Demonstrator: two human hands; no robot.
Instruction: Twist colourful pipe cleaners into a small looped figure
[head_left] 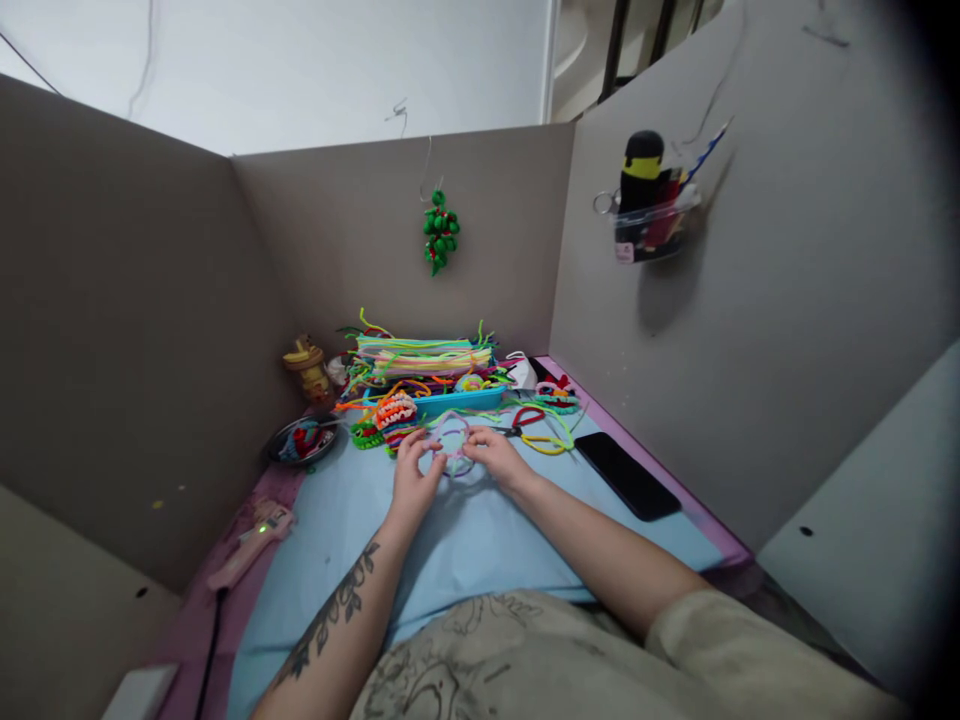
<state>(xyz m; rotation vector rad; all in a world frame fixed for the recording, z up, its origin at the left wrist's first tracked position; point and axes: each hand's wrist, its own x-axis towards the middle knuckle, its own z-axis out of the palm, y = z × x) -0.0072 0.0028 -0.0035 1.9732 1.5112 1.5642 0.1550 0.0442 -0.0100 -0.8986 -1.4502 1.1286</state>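
Observation:
My left hand (417, 472) and my right hand (498, 458) meet over the middle of the blue-covered table. Between them is a small looped shape of lilac and pale pipe cleaners (455, 457). Thumb and fingers of each hand pinch one side of it, and fingertips hide parts of its edge. Just beyond my left hand sits a bundle of coiled, multicoloured pipe-cleaner pieces (396, 412). Near my right fingers lie what look like dark scissors (514, 431), beside a loop of yellow-green pipe cleaner (551, 443).
Behind my hands a blue tray (461, 402) is heaped with pipe cleaners (424, 355). A black phone (628, 477) lies at right; a pink glue gun (255, 540) and dark bowl (303, 441) at left. Grey panels (405, 210) enclose the table, with a hanging clear container (656, 225).

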